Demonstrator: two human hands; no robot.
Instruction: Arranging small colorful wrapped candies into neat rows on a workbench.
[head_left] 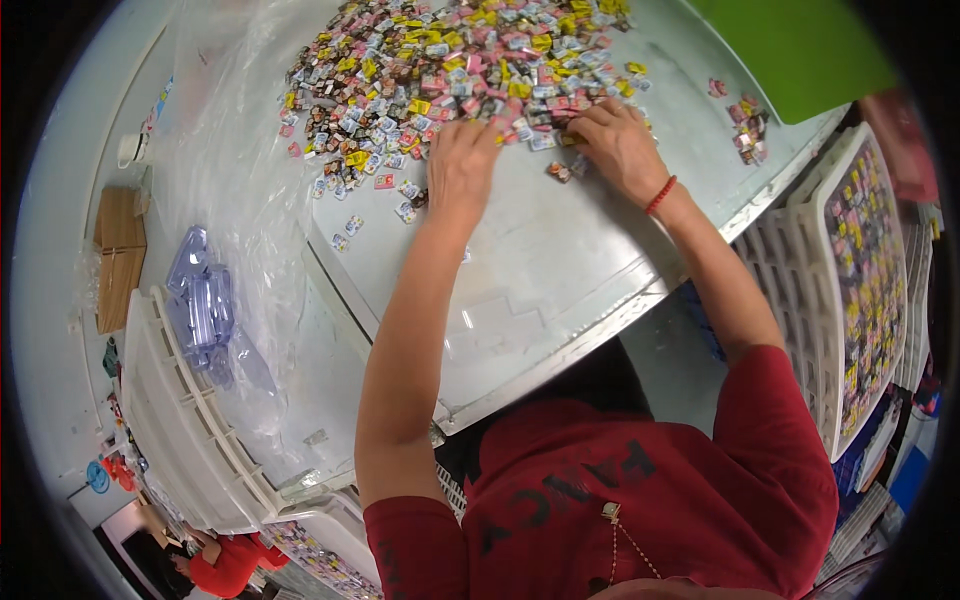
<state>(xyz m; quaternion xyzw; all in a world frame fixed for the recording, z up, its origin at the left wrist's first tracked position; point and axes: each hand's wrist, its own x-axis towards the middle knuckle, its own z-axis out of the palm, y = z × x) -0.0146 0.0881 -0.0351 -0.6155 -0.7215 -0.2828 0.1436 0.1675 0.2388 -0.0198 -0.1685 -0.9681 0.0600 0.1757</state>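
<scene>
A wide heap of small colourful printed pieces, pink, yellow, white and brown, lies on the pale table. At the heap's near edge rests my left hand, palm down, its fingers bent forward onto the pieces. My right hand, with a red bead bracelet on the wrist, reaches to the heap's right side. Its fingers are apart and curved down, fingertips among the pieces. Neither hand visibly grips a piece. A few brown pieces lie between the hands, and some white ones are scattered left of my left hand.
A small separate cluster lies right, near a green panel. Stacked white trays holding similar pieces stand right of the table. Clear plastic film, a bluish transparent plastic item and white trays are left. Another person is lower left.
</scene>
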